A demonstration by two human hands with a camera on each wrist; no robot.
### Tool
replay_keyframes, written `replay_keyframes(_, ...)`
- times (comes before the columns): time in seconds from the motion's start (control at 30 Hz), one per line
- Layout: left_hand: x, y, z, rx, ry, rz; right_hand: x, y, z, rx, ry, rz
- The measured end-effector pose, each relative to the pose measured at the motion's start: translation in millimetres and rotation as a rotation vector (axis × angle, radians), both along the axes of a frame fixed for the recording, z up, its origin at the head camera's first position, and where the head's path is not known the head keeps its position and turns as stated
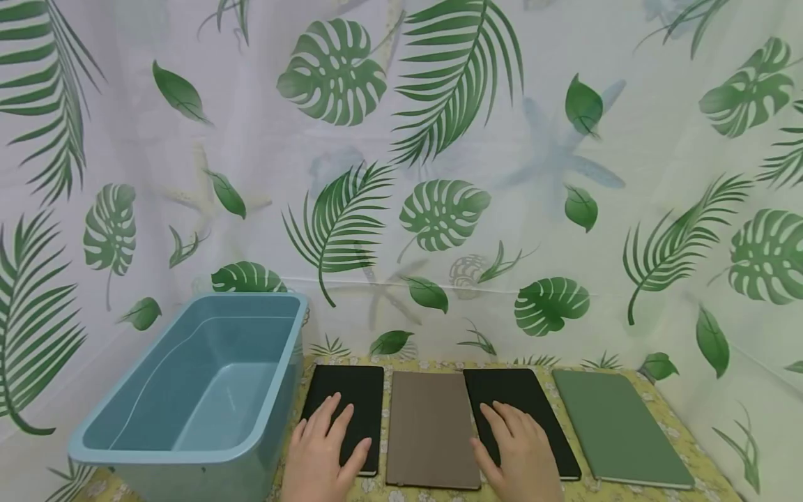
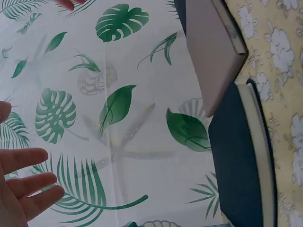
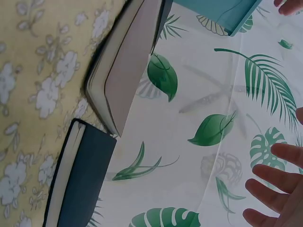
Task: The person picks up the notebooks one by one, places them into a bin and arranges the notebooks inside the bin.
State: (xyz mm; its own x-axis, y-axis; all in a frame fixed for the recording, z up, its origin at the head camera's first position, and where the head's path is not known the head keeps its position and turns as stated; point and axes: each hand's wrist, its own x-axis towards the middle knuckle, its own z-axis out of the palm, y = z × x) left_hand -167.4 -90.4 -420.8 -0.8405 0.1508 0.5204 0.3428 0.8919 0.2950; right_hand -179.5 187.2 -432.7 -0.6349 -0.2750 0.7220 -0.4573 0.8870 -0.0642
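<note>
Fingers spread, my left hand [image 1: 323, 453] is over a black notebook [image 1: 360, 390] beside the blue tub. My right hand [image 1: 517, 453] is likewise over a second black notebook [image 1: 517, 387]. Between the two lies a brown notebook [image 1: 433, 429]; a green notebook [image 1: 617, 429] is on the far right. All four covers are closed. In the left wrist view the left fingers [image 2: 33, 184] appear raised clear of the dark notebook [image 2: 239, 156]. The right fingers [image 3: 265, 189] look equally apart from the dark notebook [image 3: 85, 170] in the right wrist view. Neither hand holds anything.
A deep blue plastic tub [image 1: 285, 383] stands at the left, its inside bare where visible. The notebooks lie in a row on a yellow floral cloth [image 1: 665, 411]. Behind rises a white leaf-print curtain [image 1: 464, 328], which also covers both sides.
</note>
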Motion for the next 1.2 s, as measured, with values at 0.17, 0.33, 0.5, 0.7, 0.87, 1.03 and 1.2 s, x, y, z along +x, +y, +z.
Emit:
replay_keyframes(0.17, 4.0, -6.7, 7.9, 0.008, 0.100, 0.009, 0.6, 7.1, 2.6, -0.004, -0.043, -0.036)
replay_keyframes(0.33, 5.8, -22.3, 13.2, 0.019, 0.266, 0.007, -0.1, 15.9, 7.8, -0.016, -0.096, -0.059)
replay_keyframes(0.5, 7.7, -44.6, 19.0, 0.034, 0.335, 0.017, -2.9, 27.3, 10.2, -0.031, -0.099, -0.063)
replay_keyframes(0.7, 10.5, -75.3, 27.2, 0.056, 0.341, 0.045, -1.3, 44.6, 7.1, -0.068, -0.089, -0.100)
replay_keyframes(0.87, 10.7, -104.1, 34.0, 0.069, 0.327, 0.061, -2.8, 59.7, 4.4, -0.059, -0.071, -0.117)
replay_keyframes(1.03, 8.2, -136.5, 34.2, 0.093, 0.312, 0.072, -4.5, 71.5, 2.0, -0.041, -0.089, -0.134)
replay_keyframes(1.2, 6.5, -162.1, 35.4, 0.115, 0.236, 0.116, -6.6, 86.8, -2.5, -0.020, -0.087, -0.163)
